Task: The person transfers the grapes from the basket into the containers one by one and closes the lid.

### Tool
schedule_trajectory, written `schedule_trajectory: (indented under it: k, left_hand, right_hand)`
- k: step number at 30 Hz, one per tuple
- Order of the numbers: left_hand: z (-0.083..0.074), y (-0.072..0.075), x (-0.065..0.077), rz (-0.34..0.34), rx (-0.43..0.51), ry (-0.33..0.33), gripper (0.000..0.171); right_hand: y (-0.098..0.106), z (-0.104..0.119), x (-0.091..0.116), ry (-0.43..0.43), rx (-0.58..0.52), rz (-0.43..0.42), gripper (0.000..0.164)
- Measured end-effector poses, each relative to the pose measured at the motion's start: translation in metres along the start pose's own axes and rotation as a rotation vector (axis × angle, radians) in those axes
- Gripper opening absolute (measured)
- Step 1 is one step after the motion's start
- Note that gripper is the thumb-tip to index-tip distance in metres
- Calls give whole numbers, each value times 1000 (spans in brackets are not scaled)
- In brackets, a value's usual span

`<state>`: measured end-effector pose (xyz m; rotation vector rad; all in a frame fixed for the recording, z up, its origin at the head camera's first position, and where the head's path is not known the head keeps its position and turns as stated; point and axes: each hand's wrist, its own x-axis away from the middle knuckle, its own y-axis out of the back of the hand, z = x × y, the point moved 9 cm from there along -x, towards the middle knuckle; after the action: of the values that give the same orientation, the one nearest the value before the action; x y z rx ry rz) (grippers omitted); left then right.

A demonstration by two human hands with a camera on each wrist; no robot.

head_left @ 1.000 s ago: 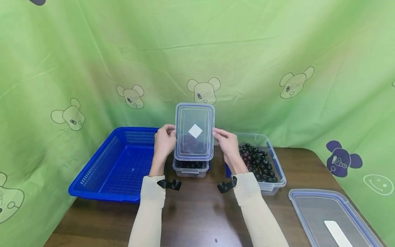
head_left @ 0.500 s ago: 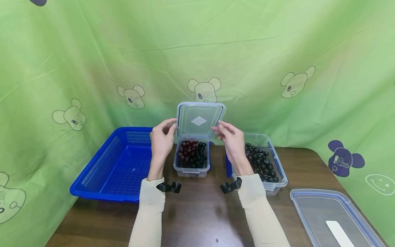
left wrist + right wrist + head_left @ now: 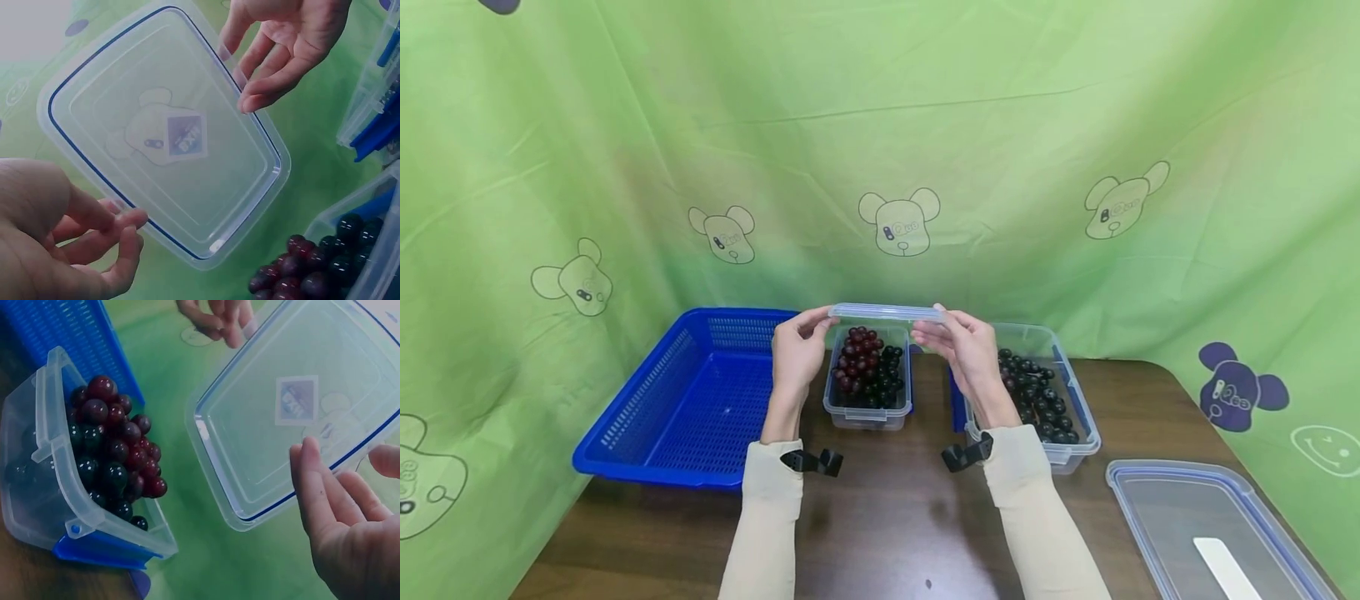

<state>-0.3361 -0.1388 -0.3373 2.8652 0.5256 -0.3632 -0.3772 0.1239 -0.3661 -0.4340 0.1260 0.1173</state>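
Note:
Both hands hold a clear lid [image 3: 887,312] with a blue seal, raised above and behind a small clear container [image 3: 868,418]. In the head view the lid shows nearly edge-on. My left hand [image 3: 797,354] pinches its left edge between thumb and fingers. My right hand [image 3: 973,358] grips the opposite edge, with its fingers on the underside in the right wrist view. Dark red grapes [image 3: 128,434] and blackish grapes [image 3: 106,475] fill the small container, the red ones heaped above its rim. A square label [image 3: 185,135] shows through the lid.
At the left stands a blue perforated basket [image 3: 692,467]. A larger clear container [image 3: 1070,452] with black grapes [image 3: 1037,396] is on the right, partly behind my right hand. A large lid [image 3: 1195,500] lies on the brown table [image 3: 880,533] at the front right. Green cloth [image 3: 1000,167] hangs behind.
The lid has tilted from facing me over the small container to nearly edge-on, uncovering the grapes. Both hands keep hold of its edges; the right hand has shifted slightly to the right.

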Motion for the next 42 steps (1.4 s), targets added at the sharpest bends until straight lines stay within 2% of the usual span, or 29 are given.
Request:
schedule_trajectory:
  k: [4,7,9,12,14,19,25,33,36,42]
  left_hand:
    - [17,-5,0,50,101,110,36]
    - [25,-8,-2,80,100,146,38]
    - [26,-9,-2,94,33,139,36]
    - [27,-10,-1,79,-100,91,33]
    - [28,-9,-1,41,-165,61,32]
    - [40,-11,-5,-34,-301,47,38]
    - [52,-18,-8,-30,-407,53,38]
    - [56,-29,-11,4,-581,-3,25]
    - [57,-32,-12,2,-613,-21,29]
    - [62,-33,-13,17,-622,5,29]
  right_hand:
    - [11,-9,-1,-58,78,-71,23]
    - [19,-15,-3,-92,177,-132,19]
    - [22,-18,-3,-117,239,-150,20]
    - [19,-22,-3,-151,297,-140,48]
    - [16,-28,-3,-177,347,-128,57]
    - [10,-41,-1,-200,460,-129,47]
    - [8,-53,-3,-182,442,-159,40]
    - [9,-64,-9,-180,552,-170,39]
    - [9,-67,-13,-181,585,-176,39]
    - [8,-71,-14,-201,634,-201,39]
